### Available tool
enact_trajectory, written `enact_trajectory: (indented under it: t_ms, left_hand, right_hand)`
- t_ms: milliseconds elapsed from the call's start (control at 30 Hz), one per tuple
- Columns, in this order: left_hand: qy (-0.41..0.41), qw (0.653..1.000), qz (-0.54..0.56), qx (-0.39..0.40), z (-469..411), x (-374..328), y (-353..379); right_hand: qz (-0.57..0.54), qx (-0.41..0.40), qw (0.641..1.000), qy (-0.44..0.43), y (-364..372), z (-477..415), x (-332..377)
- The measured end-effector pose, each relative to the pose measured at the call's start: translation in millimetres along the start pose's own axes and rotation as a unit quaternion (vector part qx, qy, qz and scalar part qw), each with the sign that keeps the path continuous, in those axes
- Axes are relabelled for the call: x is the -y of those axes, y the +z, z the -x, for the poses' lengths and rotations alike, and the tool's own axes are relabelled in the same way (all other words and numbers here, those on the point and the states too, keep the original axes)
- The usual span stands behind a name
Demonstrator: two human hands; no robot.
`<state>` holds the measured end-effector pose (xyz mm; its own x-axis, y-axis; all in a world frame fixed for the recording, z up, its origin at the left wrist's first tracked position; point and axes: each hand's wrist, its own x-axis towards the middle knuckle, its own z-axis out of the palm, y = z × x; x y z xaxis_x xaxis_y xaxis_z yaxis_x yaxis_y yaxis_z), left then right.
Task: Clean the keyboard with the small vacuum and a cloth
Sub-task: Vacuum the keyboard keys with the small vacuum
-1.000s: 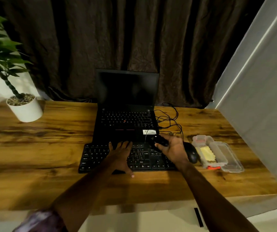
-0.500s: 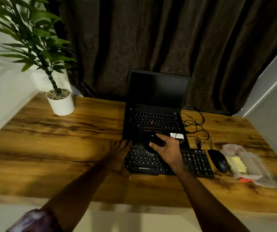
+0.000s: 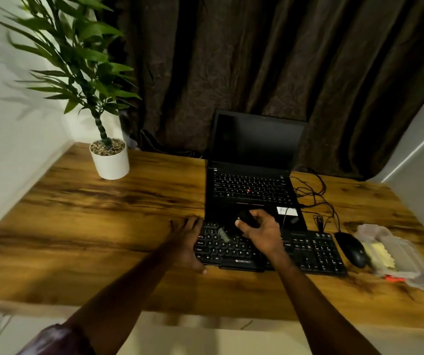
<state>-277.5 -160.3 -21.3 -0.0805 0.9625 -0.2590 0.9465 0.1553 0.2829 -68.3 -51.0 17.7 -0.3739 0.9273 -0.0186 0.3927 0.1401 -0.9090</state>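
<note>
A black external keyboard [image 3: 308, 252] lies on the wooden desk in front of the laptop. My right hand [image 3: 262, 231] grips a small black vacuum [image 3: 244, 221] over the keyboard's left half, its pale nozzle [image 3: 223, 234] angled down onto the upper-left keys. My left hand [image 3: 187, 239] rests flat on the keyboard's left end, fingers straight, thumb at the front edge. A yellow cloth [image 3: 381, 254] lies inside a clear plastic box at the right.
An open black laptop [image 3: 251, 185] stands behind the keyboard, tangled cables [image 3: 313, 198] to its right. A black mouse [image 3: 351, 248] sits between keyboard and clear box [image 3: 410, 262]. A potted plant [image 3: 109, 160] stands at the back left. The desk's front edge [image 3: 205, 316] is near me.
My right hand carried the vacuum leftward along the keyboard, from near the mouse to the left half. My left hand slid to the keyboard's left end. The view swung left.
</note>
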Motion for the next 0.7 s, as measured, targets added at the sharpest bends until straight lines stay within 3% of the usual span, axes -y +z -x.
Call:
enact_trajectory:
  t_ms: [167, 267, 467, 600, 700]
  left_hand:
    - [-0.002, 1.0, -0.023, 0.014, -4.2, -5.3, -1.3]
    - [0.001, 0.998, -0.064, 0.01, -7.8, -14.6, -2.9]
    - [0.035, 0.998, -0.055, 0.01, -19.1, -49.3, 1.7]
    - [0.082, 0.993, -0.09, 0.002, -34.4, -87.8, 5.2]
    - [0.123, 0.989, -0.084, 0.001, -43.3, -117.7, 11.3]
  right_hand:
    - [-0.057, 0.054, 0.996, 0.045, -25.9, 11.0, -10.0]
    - [-0.155, 0.02, 0.984, 0.08, -38.8, 18.6, -21.9]
    - [-0.431, -0.094, 0.883, 0.158, -73.9, 36.0, -38.5]
    - [-0.54, -0.091, 0.82, 0.164, -108.0, 46.0, -43.7]
    - [-0.574, -0.072, 0.803, 0.143, -129.4, 53.8, -39.5]
